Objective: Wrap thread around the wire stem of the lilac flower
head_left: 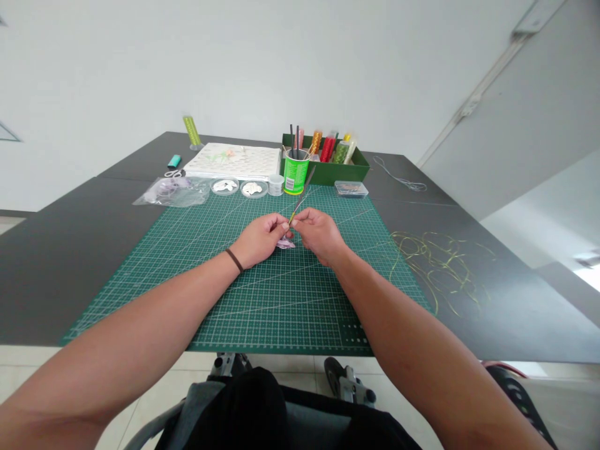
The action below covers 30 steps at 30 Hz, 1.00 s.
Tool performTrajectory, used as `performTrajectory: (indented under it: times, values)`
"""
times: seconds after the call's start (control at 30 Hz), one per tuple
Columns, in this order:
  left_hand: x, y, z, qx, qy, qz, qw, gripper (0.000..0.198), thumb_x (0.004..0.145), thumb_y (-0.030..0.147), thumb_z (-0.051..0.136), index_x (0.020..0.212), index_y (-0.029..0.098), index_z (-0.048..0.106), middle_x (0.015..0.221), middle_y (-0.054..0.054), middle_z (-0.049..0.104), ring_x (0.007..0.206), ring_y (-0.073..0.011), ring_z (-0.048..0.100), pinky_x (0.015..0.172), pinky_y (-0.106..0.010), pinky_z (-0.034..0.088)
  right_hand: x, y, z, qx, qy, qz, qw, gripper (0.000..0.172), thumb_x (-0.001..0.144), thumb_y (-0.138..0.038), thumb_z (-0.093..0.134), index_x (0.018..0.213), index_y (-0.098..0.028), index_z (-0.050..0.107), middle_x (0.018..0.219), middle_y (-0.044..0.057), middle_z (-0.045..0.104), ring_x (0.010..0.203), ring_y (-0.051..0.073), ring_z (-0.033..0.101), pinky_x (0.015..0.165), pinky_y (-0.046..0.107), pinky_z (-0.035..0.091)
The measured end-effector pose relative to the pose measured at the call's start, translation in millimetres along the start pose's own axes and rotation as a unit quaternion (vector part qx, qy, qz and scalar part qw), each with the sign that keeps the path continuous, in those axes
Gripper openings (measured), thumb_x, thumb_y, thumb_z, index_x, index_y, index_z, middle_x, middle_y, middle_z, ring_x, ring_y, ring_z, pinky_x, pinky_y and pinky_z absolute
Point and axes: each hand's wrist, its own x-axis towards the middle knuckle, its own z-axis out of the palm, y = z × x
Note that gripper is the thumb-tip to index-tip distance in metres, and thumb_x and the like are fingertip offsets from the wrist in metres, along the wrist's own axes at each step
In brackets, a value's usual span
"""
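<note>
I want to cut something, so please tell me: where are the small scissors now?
In the head view, the scissors lie far left on the dark table, beyond the green cutting mat, between the teal object and the clear plastic bag.

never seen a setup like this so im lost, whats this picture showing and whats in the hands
This picture comes from a camera worn on a person's head, looking forward and down at their own bare arms; no machine shows. The left hand and right hand pinch a thin gold-green rod above a green grid cutting mat, with a pale lilac piece just below. Farther off stands a green cylindrical cup of dark sticks, and tangled gold wire lies on the dark table.
</note>
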Motion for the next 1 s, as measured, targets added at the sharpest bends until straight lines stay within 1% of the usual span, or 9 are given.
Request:
performTrajectory:
  times: [0.13, 0.23, 0.3, 0.4, 0.5, 0.67, 0.77, 0.9, 1.0]
  values:
    - [-0.8, 1.7, -0.4, 0.037, -0.008, 0.002, 0.999, 0.023, 0.095, 0.027, 0.05, 0.08, 0.018, 0.065, 0.074, 0.0, 0.07, 0.064, -0.0127, 0.059, 0.065, -0.026, 0.044, 0.1, -0.4, -0.3, -0.008, -0.005, -0.004, 1.0, 0.013, 0.077, -0.021, 0.066, 0.072, -0.021, 0.054, 0.048, -0.009, 0.051, 0.037, 0.006, 0.033, 0.038, 0.021, 0.022]
    - [-0.8, 1.5, -0.5, 0.032, -0.014, -0.005, 0.999, 0.025, 0.096, 0.027, 0.049, 0.078, 0.018, 0.064, 0.071, 0.0, 0.068, 0.061, -0.0125, 0.058, 0.063, -0.026, 0.043, 0.2, -0.5, 0.0, -0.005, -0.012, -0.007, 1.0, 0.012, 0.076, -0.019, 0.065, 0.071, -0.021, 0.054, 0.05, -0.007, 0.055, 0.041, 0.007, 0.04, 0.041, 0.02, 0.028]
    - [-0.4, 0.5, -0.7, 0.026, -0.016, -0.001, 1.0, 0.025, 0.095, 0.028, 0.049, 0.077, 0.018, 0.064, 0.07, 0.0, 0.068, 0.061, -0.0123, 0.057, 0.063, -0.026, 0.044, 0.3, -0.8, 0.3, -0.006, -0.012, -0.004, 1.0, 0.012, 0.075, -0.018, 0.065, 0.071, -0.021, 0.054, 0.051, -0.006, 0.057, 0.042, 0.007, 0.043, 0.042, 0.02, 0.03]
    - [0.4, -2.2, -0.4, 0.001, -0.014, 0.002, 1.0, 0.024, 0.095, 0.028, 0.05, 0.078, 0.017, 0.064, 0.072, 0.0, 0.068, 0.061, -0.0118, 0.057, 0.063, -0.025, 0.044, -0.2, -2.2, 0.5, 0.001, -0.013, 0.009, 1.0, 0.009, 0.075, -0.018, 0.065, 0.074, -0.02, 0.056, 0.052, -0.006, 0.058, 0.04, 0.006, 0.039, 0.04, 0.02, 0.026]
    - [1.3, -4.6, 1.1, -0.062, -0.012, -0.014, 0.998, 0.021, 0.093, 0.028, 0.052, 0.078, 0.017, 0.061, 0.075, -0.001, 0.068, 0.061, -0.0111, 0.058, 0.062, -0.025, 0.044, -1.4, -4.2, 0.6, 0.019, -0.03, 0.017, 0.999, 0.008, 0.076, -0.019, 0.065, 0.082, -0.02, 0.06, 0.051, -0.008, 0.056, 0.037, 0.005, 0.032, 0.038, 0.021, 0.021]
    - [2.1, -4.9, 3.6, -0.151, -0.007, -0.045, 0.987, 0.018, 0.09, 0.026, 0.055, 0.076, 0.017, 0.059, 0.069, 0.0, 0.064, 0.057, -0.0101, 0.056, 0.059, -0.023, 0.045, -2.6, -5.6, 1.1, 0.035, -0.039, -0.004, 0.999, 0.009, 0.075, -0.019, 0.066, 0.079, -0.021, 0.058, 0.046, -0.011, 0.046, 0.038, 0.006, 0.034, 0.04, 0.021, 0.025]
    - [1.9, -4.0, 4.1, -0.165, -0.003, -0.043, 0.985, 0.018, 0.09, 0.026, 0.056, 0.075, 0.017, 0.058, 0.068, 0.0, 0.063, 0.058, -0.0096, 0.056, 0.06, -0.023, 0.045, -2.0, -3.9, 1.5, 0.029, -0.03, -0.012, 0.999, 0.011, 0.076, -0.021, 0.067, 0.078, -0.021, 0.056, 0.046, -0.012, 0.042, 0.037, 0.005, 0.031, 0.039, 0.021, 0.023]
    - [1.3, -3.2, 4.2, -0.148, -0.001, -0.028, 0.989, 0.018, 0.09, 0.027, 0.058, 0.075, 0.017, 0.057, 0.07, 0.0, 0.064, 0.061, -0.01, 0.059, 0.063, -0.024, 0.047, -1.1, -0.2, 0.9, 0.012, -0.022, -0.014, 1.0, 0.012, 0.078, -0.025, 0.067, 0.081, -0.021, 0.056, 0.046, -0.012, 0.041, 0.037, 0.005, 0.025, 0.038, 0.022, 0.018]
    - [1.7, -3.3, 4.3, -0.141, -0.004, -0.032, 0.99, 0.017, 0.089, 0.029, 0.062, 0.078, 0.017, 0.058, 0.072, 0.0, 0.066, 0.064, -0.0108, 0.061, 0.065, -0.024, 0.049, -0.5, 2.3, -0.2, 0.005, -0.02, -0.024, 1.0, 0.013, 0.078, -0.028, 0.068, 0.082, -0.021, 0.057, 0.045, -0.013, 0.038, 0.038, 0.006, 0.025, 0.038, 0.022, 0.017]
